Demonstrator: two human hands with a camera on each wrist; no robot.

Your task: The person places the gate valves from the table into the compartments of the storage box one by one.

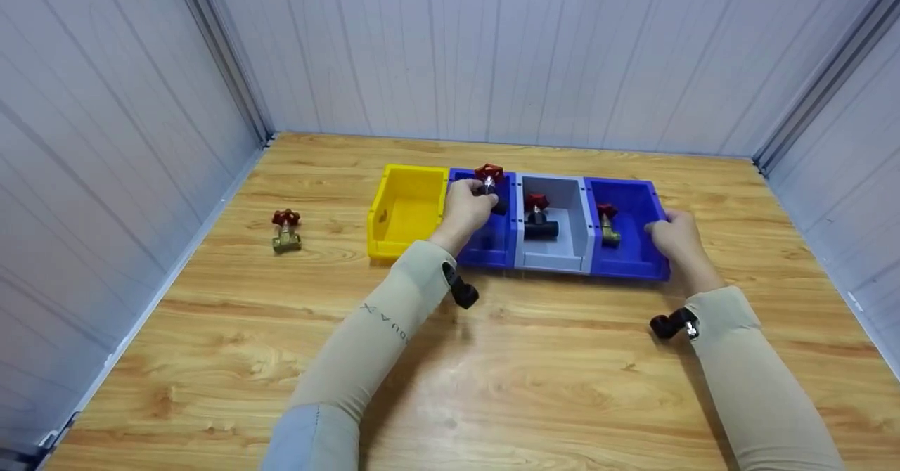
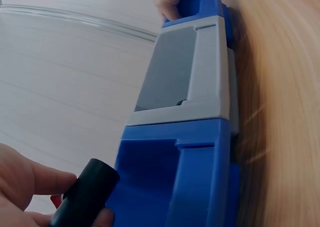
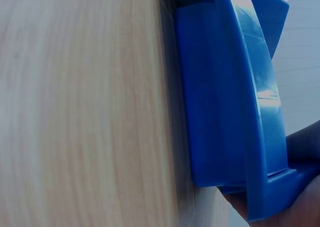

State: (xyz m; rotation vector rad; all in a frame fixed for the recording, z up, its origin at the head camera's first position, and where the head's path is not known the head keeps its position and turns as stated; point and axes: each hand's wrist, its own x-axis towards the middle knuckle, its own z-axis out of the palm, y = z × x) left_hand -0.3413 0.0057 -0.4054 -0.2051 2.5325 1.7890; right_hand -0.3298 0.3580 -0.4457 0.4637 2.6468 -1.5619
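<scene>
My left hand [image 1: 464, 212] pinches a black valve with a red handwheel [image 1: 489, 173] over the left blue bin [image 1: 486, 246]. In the left wrist view, the black pipe body [image 2: 87, 193] lies between thumb and fingers, close by that bin's opening. My right hand [image 1: 683, 244] grips the outer side wall of the right blue bin [image 1: 636, 249], also seen from the front in the right wrist view. Inside this bin is a brass valve with a red handwheel [image 1: 610, 235]. Between the blue bins, a grey bin [image 1: 552, 263] holds another black valve with a red handwheel [image 1: 541, 230].
A yellow bin [image 1: 408, 207] stands at the row's left end, joined side by side with the others. Farther left on the wooden table [image 1: 520, 372] a brass valve with a red handwheel [image 1: 286, 240] stands alone. White panel walls [image 1: 464, 56] enclose the table's back and sides.
</scene>
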